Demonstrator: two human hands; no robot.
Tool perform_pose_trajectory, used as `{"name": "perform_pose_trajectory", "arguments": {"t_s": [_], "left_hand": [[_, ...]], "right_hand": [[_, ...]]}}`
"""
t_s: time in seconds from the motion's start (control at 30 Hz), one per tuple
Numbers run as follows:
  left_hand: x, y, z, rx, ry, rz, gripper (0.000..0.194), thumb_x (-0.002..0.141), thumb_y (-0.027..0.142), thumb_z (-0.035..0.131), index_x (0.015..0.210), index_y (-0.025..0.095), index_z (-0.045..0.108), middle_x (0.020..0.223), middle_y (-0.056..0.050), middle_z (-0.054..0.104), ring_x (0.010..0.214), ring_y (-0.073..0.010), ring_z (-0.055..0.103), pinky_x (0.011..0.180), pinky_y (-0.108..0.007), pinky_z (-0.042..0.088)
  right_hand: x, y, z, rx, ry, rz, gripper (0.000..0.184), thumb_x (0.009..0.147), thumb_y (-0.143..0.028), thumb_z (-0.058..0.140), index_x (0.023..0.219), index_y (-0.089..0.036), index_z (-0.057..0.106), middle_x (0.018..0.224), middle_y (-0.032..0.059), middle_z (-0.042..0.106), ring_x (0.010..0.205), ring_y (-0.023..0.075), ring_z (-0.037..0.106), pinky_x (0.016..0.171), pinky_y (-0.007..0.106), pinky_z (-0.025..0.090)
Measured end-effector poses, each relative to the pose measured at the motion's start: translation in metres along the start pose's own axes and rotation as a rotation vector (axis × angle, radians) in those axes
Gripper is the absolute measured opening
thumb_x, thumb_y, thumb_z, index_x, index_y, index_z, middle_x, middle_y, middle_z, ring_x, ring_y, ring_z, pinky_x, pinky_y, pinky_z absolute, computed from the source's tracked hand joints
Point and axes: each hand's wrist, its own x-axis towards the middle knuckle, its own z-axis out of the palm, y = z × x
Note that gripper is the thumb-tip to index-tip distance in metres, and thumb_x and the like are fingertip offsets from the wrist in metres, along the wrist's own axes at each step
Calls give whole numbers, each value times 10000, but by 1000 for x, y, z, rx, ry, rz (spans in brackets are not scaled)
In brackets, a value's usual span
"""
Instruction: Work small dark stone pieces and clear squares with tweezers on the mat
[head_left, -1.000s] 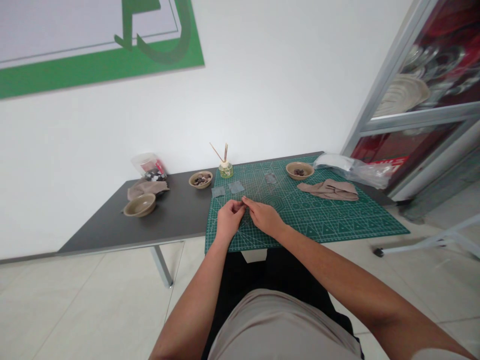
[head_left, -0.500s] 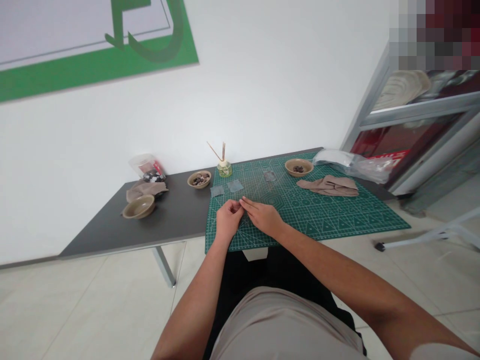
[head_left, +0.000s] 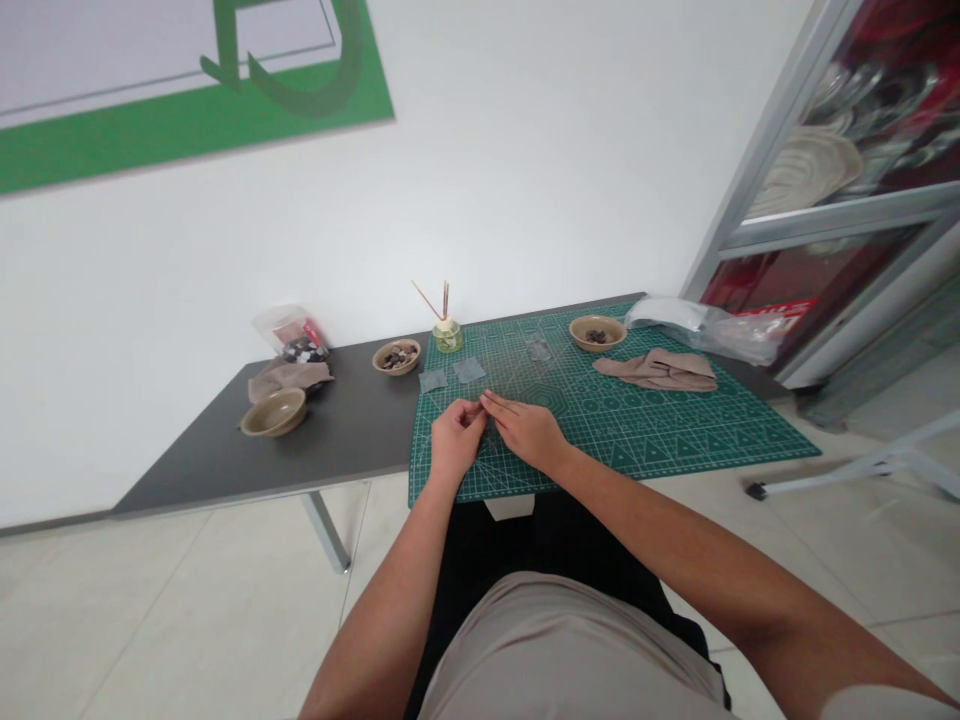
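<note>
Over the near left part of the green cutting mat (head_left: 637,430), my two hands meet at the fingertips. My left hand (head_left: 456,438) is curled with thumb and fingers pinched together. My right hand (head_left: 527,430) reaches in from the right, its fingers pressed together against the left fingertips. Whatever lies between the fingers is too small and hidden to name. Just beyond them lie two small clear plastic bags (head_left: 469,371), flat on the mat. Another small clear bag (head_left: 538,348), with something darkish in it, lies farther right.
A bowl of small stones (head_left: 396,357) stands left of a reed diffuser (head_left: 448,334). Another bowl (head_left: 598,333) holds dark bits, near a brown cloth (head_left: 660,370). An empty-looking bowl (head_left: 274,412) and a plastic pouch (head_left: 291,333) stand left. Plastic wrapping (head_left: 712,325) lies back right.
The view has shifted very slightly. Both hands stay together in the same place, with hardly any finger movement visible.
</note>
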Motion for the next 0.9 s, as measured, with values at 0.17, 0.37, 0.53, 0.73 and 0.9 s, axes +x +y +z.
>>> {"name": "perform_pose_trajectory", "arguments": {"t_s": [0.17,0.37,0.53,0.73,0.9], "left_hand": [[-1,-1,0,34,29,25,195,826,310,560,669,196,568,602,43,526,588,-107,463,594,-227,366],[-1,-2,0,1,10,18,161,814,328,589,722,196,591,643,41,560,611,-109,482,614,-226,380],[-1,-1,-1,33,15,41,184,835,325,561,705,198,590,645,34,556,623,-115,487,629,-232,390],[-2,-2,0,8,25,54,158,842,320,570,758,196,623,675,28,602,625,-115,514,629,-235,400],[-2,-7,2,-72,73,59,134,821,310,603,748,197,606,701,27,626,641,-120,539,645,-238,419]], "right_hand": [[-1,1,1,-9,6,-92,450,926,-127,473,1359,-214,561,1397,60,551,1257,206,567,1050,372,500],[-1,1,1,-2,34,-45,460,930,-106,432,1369,-174,550,1361,106,583,1234,221,588,1017,394,525],[-1,0,0,5,29,-105,446,937,-118,422,1353,-192,564,1387,78,566,1274,200,550,1053,369,495],[-2,1,3,-14,64,-105,479,932,-105,420,1399,-168,511,1381,107,568,1250,206,574,1032,375,512],[-3,3,5,-90,97,-153,435,939,-103,408,1353,-112,539,1342,139,598,1197,196,615,977,338,544]]}}
